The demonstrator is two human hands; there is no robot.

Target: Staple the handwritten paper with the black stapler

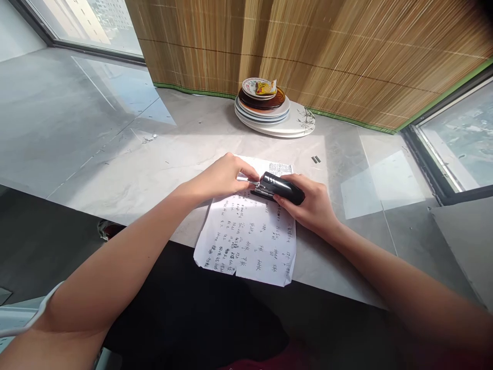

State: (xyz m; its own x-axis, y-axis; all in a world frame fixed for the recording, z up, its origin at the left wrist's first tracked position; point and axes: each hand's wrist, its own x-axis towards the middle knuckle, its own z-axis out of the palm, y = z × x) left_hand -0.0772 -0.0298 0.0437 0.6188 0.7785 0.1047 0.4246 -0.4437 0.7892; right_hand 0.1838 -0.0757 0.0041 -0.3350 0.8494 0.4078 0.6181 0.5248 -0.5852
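Observation:
My right hand (314,203) is wrapped round a black stapler (283,188), thumb on the near side and fingers over the far side. The stapler's left end shows its metal channel. At that end the thumb and fingers of my left hand (231,177) are pinched together, with a thin pale strip showing between them; what it is I cannot make out. Both hands are over a sheet of paper (246,246) covered in handwriting, its near edge reaching past the counter's edge. Two short dark strips, apparently staples (316,159), lie right of the paper.
A stack of plates (264,115) with a small yellow packet (265,88) on top stands at the back of the grey counter (185,139). Behind hangs a bamboo blind (308,46). Windows flank the counter, whose near edge runs just before my body.

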